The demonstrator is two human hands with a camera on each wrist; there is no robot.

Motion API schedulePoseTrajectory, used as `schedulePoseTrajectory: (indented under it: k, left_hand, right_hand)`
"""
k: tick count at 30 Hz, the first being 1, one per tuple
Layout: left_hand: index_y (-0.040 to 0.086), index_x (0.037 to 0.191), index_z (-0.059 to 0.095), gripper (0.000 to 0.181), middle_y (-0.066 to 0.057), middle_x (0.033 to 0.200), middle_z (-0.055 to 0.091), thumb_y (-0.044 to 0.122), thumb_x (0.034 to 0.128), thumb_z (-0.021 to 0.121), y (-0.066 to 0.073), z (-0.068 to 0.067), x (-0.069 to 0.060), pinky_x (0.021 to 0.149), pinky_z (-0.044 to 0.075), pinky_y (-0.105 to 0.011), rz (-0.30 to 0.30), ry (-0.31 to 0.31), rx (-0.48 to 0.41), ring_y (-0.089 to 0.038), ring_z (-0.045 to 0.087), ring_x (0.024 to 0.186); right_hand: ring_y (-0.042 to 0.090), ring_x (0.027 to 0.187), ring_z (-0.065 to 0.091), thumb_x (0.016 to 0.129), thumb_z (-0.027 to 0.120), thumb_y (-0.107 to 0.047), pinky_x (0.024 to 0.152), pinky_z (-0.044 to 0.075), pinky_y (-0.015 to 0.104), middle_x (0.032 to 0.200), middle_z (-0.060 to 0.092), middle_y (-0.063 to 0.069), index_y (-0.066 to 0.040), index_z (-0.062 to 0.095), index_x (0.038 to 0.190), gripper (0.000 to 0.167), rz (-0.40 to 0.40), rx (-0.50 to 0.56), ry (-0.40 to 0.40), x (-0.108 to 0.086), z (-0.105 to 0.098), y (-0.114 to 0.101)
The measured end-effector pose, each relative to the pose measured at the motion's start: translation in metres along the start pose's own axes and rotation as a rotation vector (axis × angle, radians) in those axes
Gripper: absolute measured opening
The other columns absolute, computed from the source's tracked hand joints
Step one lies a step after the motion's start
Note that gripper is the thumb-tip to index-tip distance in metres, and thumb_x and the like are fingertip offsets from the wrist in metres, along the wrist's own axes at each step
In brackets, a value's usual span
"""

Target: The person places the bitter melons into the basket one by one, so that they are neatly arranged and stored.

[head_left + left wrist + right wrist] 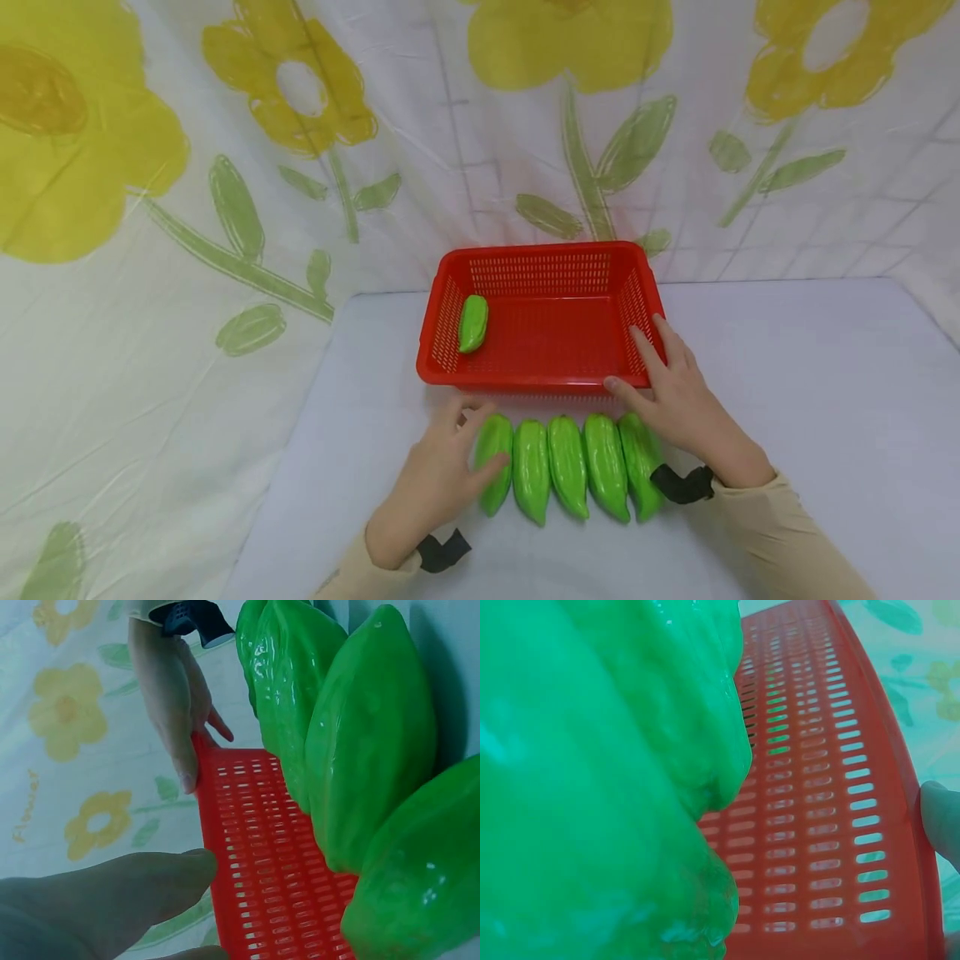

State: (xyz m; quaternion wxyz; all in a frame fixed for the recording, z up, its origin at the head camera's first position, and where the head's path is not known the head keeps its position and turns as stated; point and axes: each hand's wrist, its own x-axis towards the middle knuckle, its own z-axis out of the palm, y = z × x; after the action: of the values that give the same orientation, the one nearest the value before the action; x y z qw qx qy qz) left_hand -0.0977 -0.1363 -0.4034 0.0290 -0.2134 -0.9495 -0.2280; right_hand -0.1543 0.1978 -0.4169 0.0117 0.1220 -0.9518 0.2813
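Several glossy green pod-shaped fruits (567,467) lie side by side in a row before a red basket (551,383). My left hand (438,475) is at the leftmost fruit (495,437), fingers bent loosely and thumb over its side; a firm grip does not show. With fingers spread, my right hand (686,408) rests at the basket's front right corner, above the rightmost fruit (639,458). The left wrist view has large fruits (371,742) close by and a left finger (157,877) beside the basket rim. A right fingertip (941,817) touches the rim in the right wrist view.
Inside the basket, one green fruit (473,323) lies against the left wall. The basket stands at the back of a white table (787,375), close to a hanging cloth (420,150) printed with yellow flowers.
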Motion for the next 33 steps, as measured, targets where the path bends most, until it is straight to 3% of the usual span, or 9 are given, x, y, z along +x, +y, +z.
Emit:
schedulePoseTrajectory:
  k: [8,15,33]
  left_hand:
    - [0.019,0.143,0.054,0.063,-0.012,0.146,0.047,0.033,0.0887,0.083,0.001,0.01,0.0,0.069,0.058,-0.041,-0.023,-0.069,0.003,-0.028,0.057,0.117]
    - [0.016,0.15,0.052,0.068,-0.016,0.156,0.04,0.033,0.0901,0.08,-0.001,0.015,0.0,0.074,0.059,-0.057,-0.063,-0.163,-0.007,-0.038,0.049,0.132]
    - [0.018,0.156,0.048,0.074,-0.017,0.166,0.031,0.036,0.0906,0.078,-0.004,0.021,0.002,0.079,0.06,-0.056,-0.094,-0.269,0.014,-0.04,0.046,0.139]
  right_hand:
    - [0.056,0.153,0.012,0.1,0.061,-0.056,0.105,0.033,0.082,0.173,-0.004,0.024,-0.001,0.017,0.166,0.096,0.014,0.001,-0.002,0.0,0.0,0.001]
    - [0.057,0.152,0.012,0.1,0.062,-0.055,0.105,0.032,0.082,0.173,-0.004,0.023,-0.002,0.017,0.166,0.096,0.013,0.006,0.001,-0.001,0.001,0.001]
    - [0.056,0.153,0.011,0.1,0.061,-0.054,0.106,0.032,0.082,0.173,-0.004,0.023,-0.002,0.017,0.166,0.095,0.017,0.01,-0.004,-0.001,0.001,0.0]
